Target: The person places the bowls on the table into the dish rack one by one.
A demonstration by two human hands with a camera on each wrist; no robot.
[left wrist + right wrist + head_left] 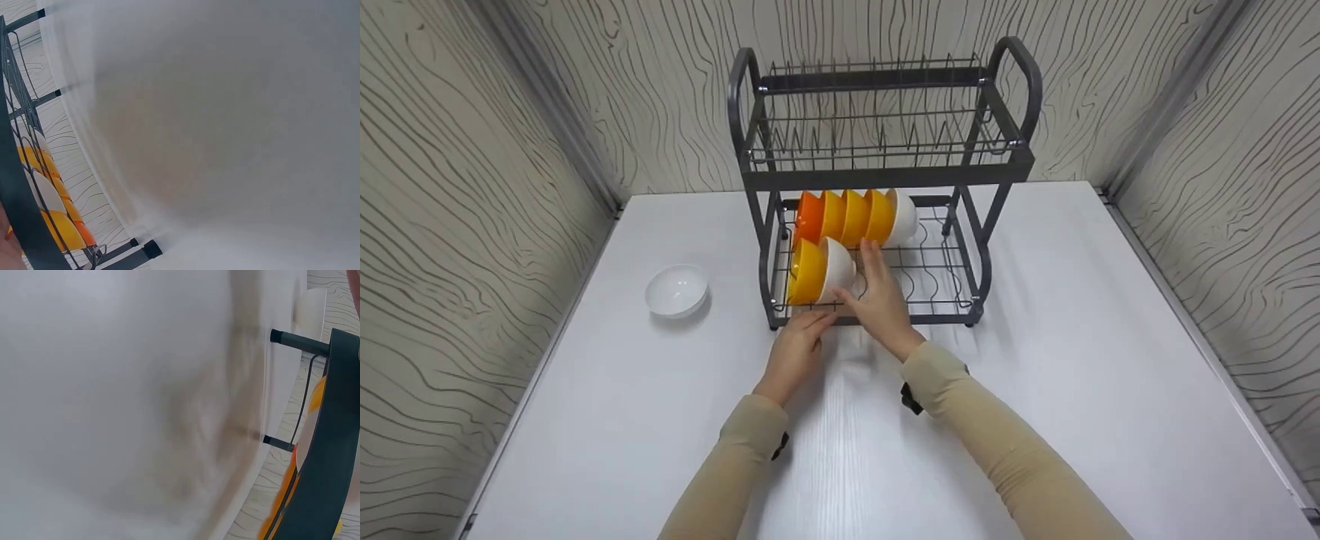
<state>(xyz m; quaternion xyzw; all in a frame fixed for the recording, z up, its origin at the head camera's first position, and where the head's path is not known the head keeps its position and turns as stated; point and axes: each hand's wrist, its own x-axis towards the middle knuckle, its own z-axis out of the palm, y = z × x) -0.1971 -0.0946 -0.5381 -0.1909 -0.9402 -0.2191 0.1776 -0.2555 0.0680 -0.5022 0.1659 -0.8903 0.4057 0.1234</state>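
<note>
On the lower tier of a dark dish rack (877,321), a yellow bowl (806,274) and a white bowl (838,268) stand on edge, one against the other. The right hand (881,304) is at the white bowl, its thumb by the lower side and its long fingers stretched upward beside the base. At the rack's front rail, just below the yellow bowl, is the left hand (799,349), its fingers together. Behind the front pair, an orange bowl (808,214), several yellow bowls (855,217) and another white bowl (905,219) form a row on edge.
A separate white bowl (676,291) sits upright on the white table (585,420), left of the rack. The rack's upper tier (885,178) overhangs the back row, with curved handles at its sides. Wood-patterned panels (660,90) enclose the table at the back and sides.
</note>
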